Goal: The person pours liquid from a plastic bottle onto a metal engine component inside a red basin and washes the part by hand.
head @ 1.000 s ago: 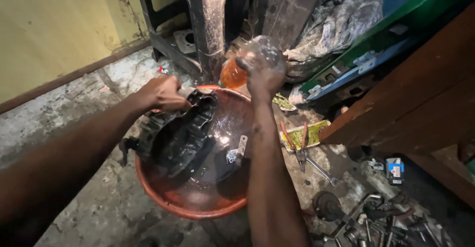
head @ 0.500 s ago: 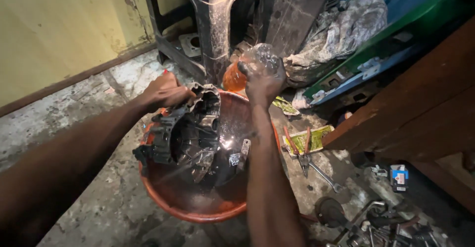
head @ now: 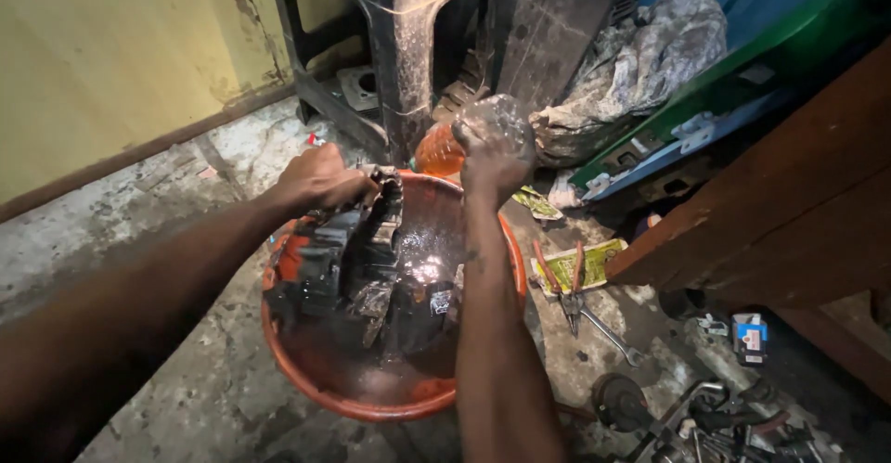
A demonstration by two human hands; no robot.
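Left hand (head: 320,180) clenched on engine part (head: 357,268) in orange basin (head: 371,405), right hand (head: 492,152) grasping plastic bottle (head: 473,134) above it; pliers (head: 568,282), stool (head: 408,45) beside basin.

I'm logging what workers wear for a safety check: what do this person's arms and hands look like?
Both forearms are bare, with no sleeves in view. The left hand and right hand wear no gloves, and no watch, band or ring shows. Both hands look wet and smudged with grime.

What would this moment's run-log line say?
left hand: grips dark engine part, tilted in orange basin | right hand: holds plastic bottle above basin | pliers on floor
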